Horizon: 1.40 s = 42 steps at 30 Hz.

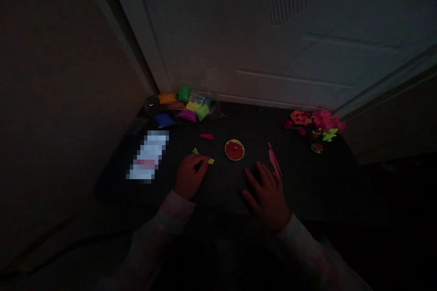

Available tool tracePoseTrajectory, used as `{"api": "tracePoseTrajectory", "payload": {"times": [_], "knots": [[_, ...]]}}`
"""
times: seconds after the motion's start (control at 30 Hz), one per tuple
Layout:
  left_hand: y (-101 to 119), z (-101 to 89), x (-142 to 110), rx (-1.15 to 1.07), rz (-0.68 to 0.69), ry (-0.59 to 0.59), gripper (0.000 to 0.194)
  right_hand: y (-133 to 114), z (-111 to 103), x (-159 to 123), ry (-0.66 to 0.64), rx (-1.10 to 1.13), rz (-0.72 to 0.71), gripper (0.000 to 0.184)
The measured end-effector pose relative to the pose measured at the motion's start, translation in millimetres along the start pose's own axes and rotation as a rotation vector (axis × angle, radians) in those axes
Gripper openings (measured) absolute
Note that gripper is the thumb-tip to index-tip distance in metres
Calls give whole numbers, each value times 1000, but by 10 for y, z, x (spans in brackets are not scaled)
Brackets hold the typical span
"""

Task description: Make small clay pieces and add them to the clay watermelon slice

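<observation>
The scene is very dim. My left hand (190,174) rests on the dark tabletop (307,182) with its fingers curled, the fingertips touching a small yellow-green clay piece (210,161). Another tiny green bit (195,150) lies just beyond that hand. My right hand (268,193) lies flat on the table, fingers spread, holding nothing. A thin pink modelling tool (274,159) lies just past its fingertips. Between the hands, a little farther off, sits a round clay disc (234,150), red with a yellow rim. A small red clay roll (206,136) lies beyond it.
A clear bag of coloured clay packets (180,107) lies at the back left by the door (273,32). Pink, red and green clay flowers (316,125) stand at the back right. A blurred white card (148,155) lies at the left.
</observation>
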State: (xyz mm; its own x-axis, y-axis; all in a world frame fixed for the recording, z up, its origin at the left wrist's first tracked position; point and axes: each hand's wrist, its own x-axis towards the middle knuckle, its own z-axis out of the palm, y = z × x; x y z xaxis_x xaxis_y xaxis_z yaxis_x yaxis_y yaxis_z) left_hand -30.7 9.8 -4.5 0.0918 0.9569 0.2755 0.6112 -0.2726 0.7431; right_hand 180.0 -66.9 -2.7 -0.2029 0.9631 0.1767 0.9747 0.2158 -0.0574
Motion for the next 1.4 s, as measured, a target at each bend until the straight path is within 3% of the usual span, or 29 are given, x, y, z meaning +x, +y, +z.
{"api": "tracePoseTrajectory", "payload": {"times": [0.27, 0.67, 1.07, 1.2, 1.4], "knots": [[-6, -3, 3, -8, -18, -12, 15, 86, 3, -9, 48, 17, -45, 41], [-8, 10, 5, 8, -8, -7, 14, 16, 0, 16, -32, -21, -26, 45], [-2, -1, 6, 15, -17, -14, 15, 22, 5, 21, -16, 10, -29, 45], [-14, 7, 3, 12, -22, -10, 16, 96, 20, -5, 48, 103, -37, 45], [-43, 17, -2, -4, -17, -9, 16, 144, 19, -12, 177, 355, -14, 30]]}}
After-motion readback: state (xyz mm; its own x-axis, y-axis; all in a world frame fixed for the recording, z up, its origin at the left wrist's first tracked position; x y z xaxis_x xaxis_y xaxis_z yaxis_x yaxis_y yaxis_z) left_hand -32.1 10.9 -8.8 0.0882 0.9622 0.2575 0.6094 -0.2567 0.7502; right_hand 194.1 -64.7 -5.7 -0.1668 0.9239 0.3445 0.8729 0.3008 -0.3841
